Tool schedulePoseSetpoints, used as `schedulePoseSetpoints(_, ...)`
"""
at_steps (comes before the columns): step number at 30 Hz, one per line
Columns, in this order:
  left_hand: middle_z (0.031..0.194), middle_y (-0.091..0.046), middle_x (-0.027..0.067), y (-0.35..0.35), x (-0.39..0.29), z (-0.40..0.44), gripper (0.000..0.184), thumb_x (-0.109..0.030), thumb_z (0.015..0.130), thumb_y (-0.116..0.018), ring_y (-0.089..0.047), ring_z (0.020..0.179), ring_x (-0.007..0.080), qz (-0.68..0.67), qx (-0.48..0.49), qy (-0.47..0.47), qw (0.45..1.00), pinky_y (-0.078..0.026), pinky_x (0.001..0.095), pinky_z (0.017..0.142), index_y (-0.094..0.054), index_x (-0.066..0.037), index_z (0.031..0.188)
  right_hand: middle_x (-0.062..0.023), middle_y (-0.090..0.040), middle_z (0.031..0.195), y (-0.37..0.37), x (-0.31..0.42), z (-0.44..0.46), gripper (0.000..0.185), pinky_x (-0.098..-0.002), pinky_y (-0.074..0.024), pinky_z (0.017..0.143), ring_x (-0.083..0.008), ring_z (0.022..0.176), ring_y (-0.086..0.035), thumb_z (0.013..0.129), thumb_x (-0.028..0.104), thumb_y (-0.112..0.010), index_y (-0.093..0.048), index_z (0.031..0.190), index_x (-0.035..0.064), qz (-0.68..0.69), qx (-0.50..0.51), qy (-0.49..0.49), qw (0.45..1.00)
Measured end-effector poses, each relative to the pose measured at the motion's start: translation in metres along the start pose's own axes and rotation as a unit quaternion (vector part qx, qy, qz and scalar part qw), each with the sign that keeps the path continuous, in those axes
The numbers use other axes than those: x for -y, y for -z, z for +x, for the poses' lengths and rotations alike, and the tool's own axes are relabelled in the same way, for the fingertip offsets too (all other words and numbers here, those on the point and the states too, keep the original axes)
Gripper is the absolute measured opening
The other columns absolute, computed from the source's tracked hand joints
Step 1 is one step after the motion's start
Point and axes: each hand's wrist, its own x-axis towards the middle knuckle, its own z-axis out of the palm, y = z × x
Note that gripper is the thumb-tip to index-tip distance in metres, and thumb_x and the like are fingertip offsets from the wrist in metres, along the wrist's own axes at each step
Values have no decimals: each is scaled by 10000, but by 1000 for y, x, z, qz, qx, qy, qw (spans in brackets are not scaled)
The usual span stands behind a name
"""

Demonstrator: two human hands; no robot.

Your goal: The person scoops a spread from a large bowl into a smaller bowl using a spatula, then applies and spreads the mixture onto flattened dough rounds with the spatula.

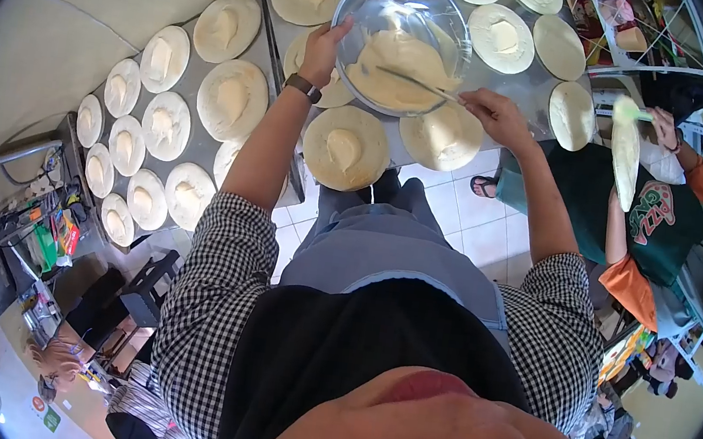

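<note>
My left hand is closed on the left rim of a large clear glass bowl, tilted above the table. Pale creamy sauce covers much of its inside. In my right hand is the handle of a thin metal utensil, like a spoon or spatula, lying across the sauce. Below the bowl lie two round flat dough bases, one with a sauce dollop and another partly shaded. To the right of the bowl is another topped base.
Several dough bases with dollops cover the left table. Plain-looking bases lie at the right edge. A co-worker in a dark green apron stands at the right, holding a dough base and a pale-green-handled tool. Shelving stands behind.
</note>
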Motion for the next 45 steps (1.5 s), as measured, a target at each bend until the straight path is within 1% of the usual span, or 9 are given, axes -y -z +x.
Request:
schedulePoseSetpoints(7,1094,-644,110,17,-1,4,478,-333,885,-631,-583,986,174,-2,-16,35,999,-420,295,892,-604,55,1163,-41,-657,802,-28,-13,13,169,-273,-473,614,-128,695,-599,900,98,-610,-657,1044,23,192,62,-4,979)
schedulePoseSetpoints(16,1114,-636,111,31,9,5,524,-437,918,-569,-607,1018,201,-40,-23,78,996,-464,332,896,-567,17,1178,-55,-563,670,-35,-6,27,220,-182,-335,374,-61,439,-444,887,92,-541,-592,1089,19,513,218,-275,783)
schedulePoseSetpoints(25,1136,-624,107,27,23,27,543,-432,907,-582,-615,997,203,-95,-54,65,992,-476,333,875,-545,21,1204,-68,-594,707,8,-74,86,201,-210,-367,414,-98,466,-476,918,160,-542,-581,1061,25,626,-10,-242,741)
schedulePoseSetpoints(31,1165,-615,123,27,27,53,541,-432,929,-550,-597,1058,223,-134,-67,49,988,-458,354,936,-522,23,1220,-64,-623,711,17,-187,196,204,-295,-452,491,-173,533,-562,913,209,-542,-615,1053,78,377,-247,-234,862)
schedulePoseSetpoints(32,1166,-615,125,29,28,55,527,-420,935,-542,-600,1056,224,-152,-64,50,985,-460,355,936,-519,23,1219,-83,-631,789,15,-201,215,205,-342,-479,555,-230,615,-594,900,208,-546,-623,1063,110,163,-316,-259,898)
schedulePoseSetpoints(33,1167,-615,127,32,31,57,514,-409,941,-535,-602,1054,226,-169,-61,50,982,-461,356,937,-516,24,1218,-101,-639,867,12,-207,228,213,-389,-506,620,-286,697,-626,887,207,-549,-631,1073,141,-60,-369,-269,888)
schedulePoseSetpoints(38,1070,-646,107,44,32,44,445,-385,910,-605,-639,923,191,-211,-74,47,974,-508,328,805,-579,12,1107,-154,-554,1095,-33,-206,268,247,-449,-491,792,-329,993,-587,853,197,-549,-624,1086,165,-150,-358,-322,863)
schedulePoseSetpoints(42,1057,-648,109,49,34,35,440,-374,904,-616,-638,921,196,-206,-81,53,974,-507,338,813,-579,19,1097,-131,-598,1000,-52,-197,268,221,-428,-513,717,-307,879,-624,863,193,-551,-611,1057,106,-97,-407,-251,873)
schedulePoseSetpoints(45,1072,-639,108,58,39,25,453,-373,890,-633,-629,938,198,-188,-103,52,975,-503,340,817,-578,22,1106,-75,-581,726,-43,-179,249,218,-240,-398,431,-123,519,-523,883,183,-589,-577,1047,40,431,-361,-305,769)
